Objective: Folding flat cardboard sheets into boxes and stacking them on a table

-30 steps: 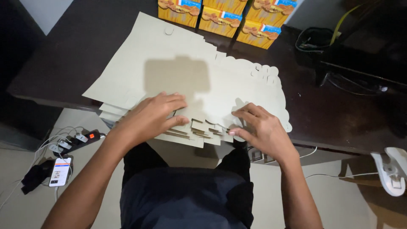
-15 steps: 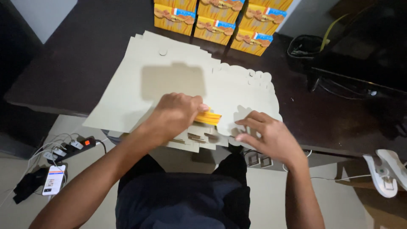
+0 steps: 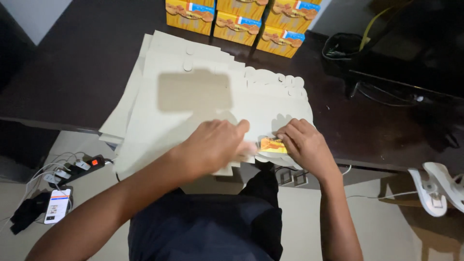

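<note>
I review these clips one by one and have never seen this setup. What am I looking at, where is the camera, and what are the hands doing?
There is no machine here: a person wears a camera on the head, looking down at their own hands. On the dark table lies a stack of flat, unfolded cardboard sheets. The left hand presses on the near edge of the top sheet. The right hand pinches a folded-up flap showing its yellow printed side. Finished yellow boxes stand at the far edge.

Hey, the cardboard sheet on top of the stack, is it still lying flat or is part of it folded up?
Partly folded. The top sheet lies flat, but at its near edge a flap is turned over, showing its yellow printed side between the left hand and right hand.
</note>
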